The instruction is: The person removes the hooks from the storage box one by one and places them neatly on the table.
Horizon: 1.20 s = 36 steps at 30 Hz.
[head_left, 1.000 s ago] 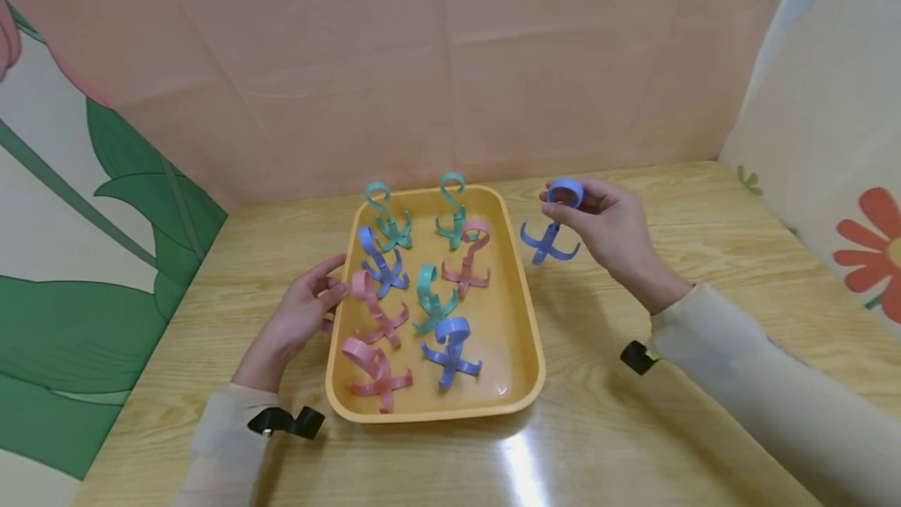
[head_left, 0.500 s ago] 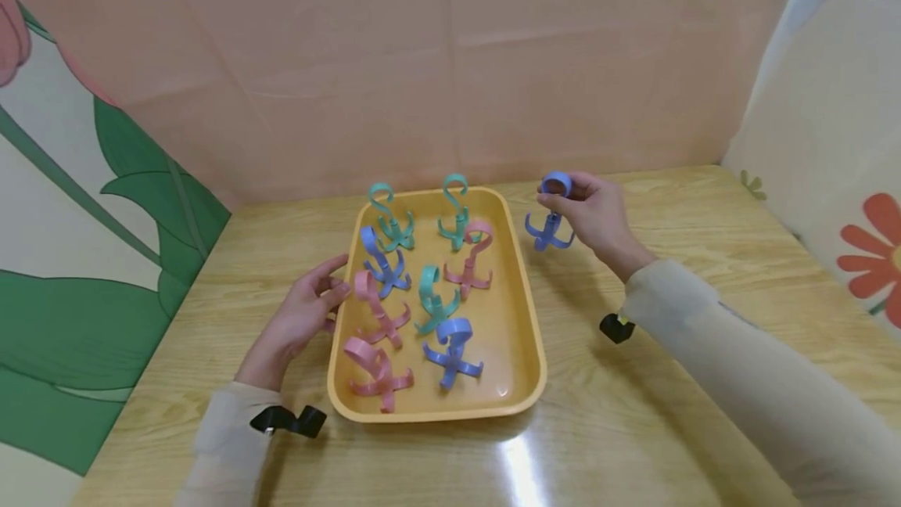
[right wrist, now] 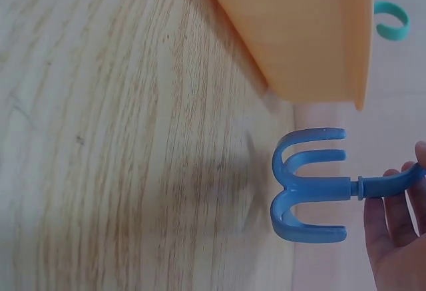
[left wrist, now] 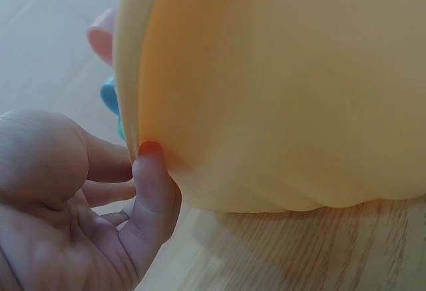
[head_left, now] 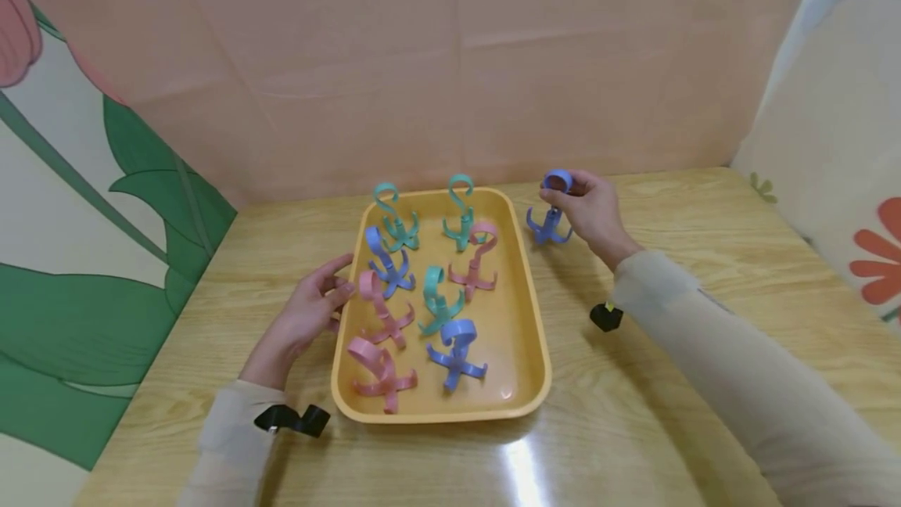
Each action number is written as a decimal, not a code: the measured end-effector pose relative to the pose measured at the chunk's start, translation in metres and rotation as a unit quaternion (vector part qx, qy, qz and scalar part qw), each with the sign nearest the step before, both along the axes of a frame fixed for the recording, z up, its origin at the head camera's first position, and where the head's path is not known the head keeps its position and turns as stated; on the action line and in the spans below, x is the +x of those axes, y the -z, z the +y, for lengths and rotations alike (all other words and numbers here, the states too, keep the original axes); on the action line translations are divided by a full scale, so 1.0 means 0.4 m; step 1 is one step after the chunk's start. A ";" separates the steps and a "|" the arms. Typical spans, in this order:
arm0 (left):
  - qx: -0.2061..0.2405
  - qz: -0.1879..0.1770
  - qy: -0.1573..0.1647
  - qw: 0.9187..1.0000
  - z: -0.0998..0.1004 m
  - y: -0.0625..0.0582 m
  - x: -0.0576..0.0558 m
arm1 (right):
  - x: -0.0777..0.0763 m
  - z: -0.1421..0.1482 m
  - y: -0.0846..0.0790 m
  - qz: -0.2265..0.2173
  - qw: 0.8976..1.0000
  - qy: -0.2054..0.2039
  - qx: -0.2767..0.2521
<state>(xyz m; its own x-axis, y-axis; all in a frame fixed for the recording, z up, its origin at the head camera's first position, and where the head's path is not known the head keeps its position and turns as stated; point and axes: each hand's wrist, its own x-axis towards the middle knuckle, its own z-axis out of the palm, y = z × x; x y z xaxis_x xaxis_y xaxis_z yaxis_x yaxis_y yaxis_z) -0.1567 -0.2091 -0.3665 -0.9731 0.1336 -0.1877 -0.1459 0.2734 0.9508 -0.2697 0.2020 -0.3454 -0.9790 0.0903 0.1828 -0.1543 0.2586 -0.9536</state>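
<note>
My right hand [head_left: 594, 213] pinches the curled top of a blue four-pronged swivel hook [head_left: 549, 227], just right of a yellow tray [head_left: 443, 418]. In the right wrist view the hook [right wrist: 313, 190] hangs upright close over the wooden table, its prongs beside the tray's outer wall [right wrist: 299, 31]. My left hand [head_left: 310, 307] grips the tray's left rim; the left wrist view has its fingers [left wrist: 152, 184] at the rim's outer side. Inside the tray stand several hooks of the same shape: green [head_left: 438, 307], pink [head_left: 385, 382] and blue [head_left: 456, 362].
The wooden table [head_left: 633, 429] runs back to a pink sheet [head_left: 450, 69]. Printed flower panels stand at the left [head_left: 84, 257] and right [head_left: 831, 124]. A black strap piece [head_left: 607, 317] sits by the right sleeve, another [head_left: 292, 419] by the left.
My right hand has carried the blue hook slightly left and farther back, bringing it nearer the table. The left hand keeps its grip on the tray, and the other hooks stay put.
</note>
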 end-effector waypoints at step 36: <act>-0.013 0.006 0.006 1.000 0.000 -0.003 0.007 | -0.012 0.017 0.022 -0.001 0.999 -0.035 0.017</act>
